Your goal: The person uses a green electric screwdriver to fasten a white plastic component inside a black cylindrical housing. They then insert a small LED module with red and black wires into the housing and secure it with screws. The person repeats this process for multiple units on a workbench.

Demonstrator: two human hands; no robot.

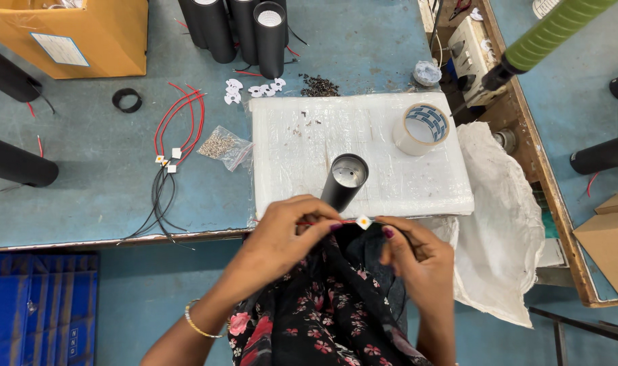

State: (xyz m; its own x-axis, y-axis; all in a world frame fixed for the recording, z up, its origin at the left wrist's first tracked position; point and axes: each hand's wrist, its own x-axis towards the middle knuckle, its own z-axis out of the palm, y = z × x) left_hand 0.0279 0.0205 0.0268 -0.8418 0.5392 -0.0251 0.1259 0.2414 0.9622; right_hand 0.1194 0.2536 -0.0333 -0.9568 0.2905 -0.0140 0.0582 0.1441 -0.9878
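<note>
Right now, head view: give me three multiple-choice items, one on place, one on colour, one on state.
1. The beige roll of packing tape lies on:
A. the white foam sheet
B. the orange cardboard box
C. the floor

2. The wires beside the clear bag of screws are:
A. green
B. red and black
C. blue

3. The black metal tube at the hands is:
A. capped
B. crushed
C. open-ended

Key: 1 A, the tape sits on the sheet's right part. 2 B, red loops join black leads. 3 C, its top end shows a hollow.
</note>
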